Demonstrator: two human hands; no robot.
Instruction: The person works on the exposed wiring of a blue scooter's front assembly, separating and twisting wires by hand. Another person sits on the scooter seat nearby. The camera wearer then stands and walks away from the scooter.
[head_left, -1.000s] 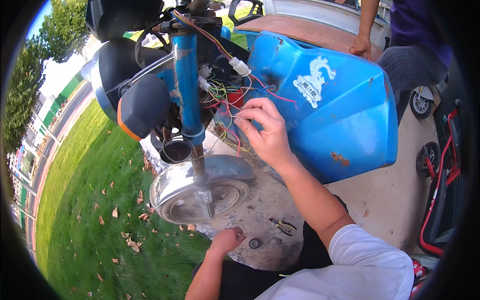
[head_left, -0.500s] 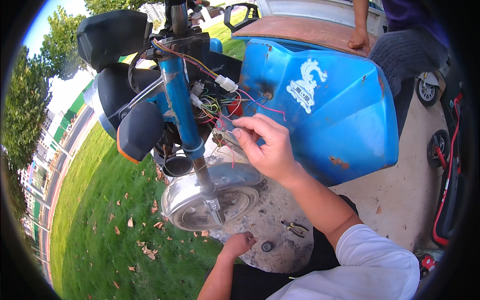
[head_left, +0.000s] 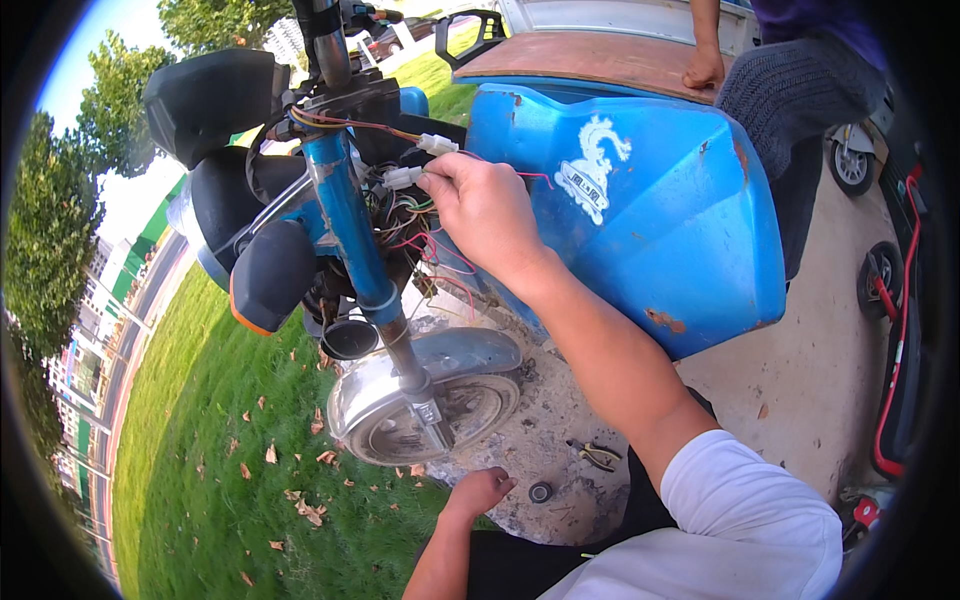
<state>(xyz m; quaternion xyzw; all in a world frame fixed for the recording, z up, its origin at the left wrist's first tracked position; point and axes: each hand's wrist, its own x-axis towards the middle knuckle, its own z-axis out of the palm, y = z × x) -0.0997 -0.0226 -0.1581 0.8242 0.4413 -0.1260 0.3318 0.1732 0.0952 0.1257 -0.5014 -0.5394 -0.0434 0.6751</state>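
Observation:
My right hand is closed in a pinch at the end of a white wire connector, beside the blue fork tube of a three-wheeler. A second white connector on a yellow and red lead sits just above the fingers. Below the hand hangs a tangle of coloured wires, with loose pink wires trailing down. Low in view, my left hand has its fingers curled, and nothing shows in them. It is nearest to a black roll of tape on the ground.
Pliers lie on the concrete near the front wheel. A large blue body panel stands right of the wires. The headlight and turn signal jut out left. Another person's hand rests on the wooden board.
My right hand has moved up and left, from the loose pink wires to the white connector. The view has shifted slightly. My left hand stays low, much as before.

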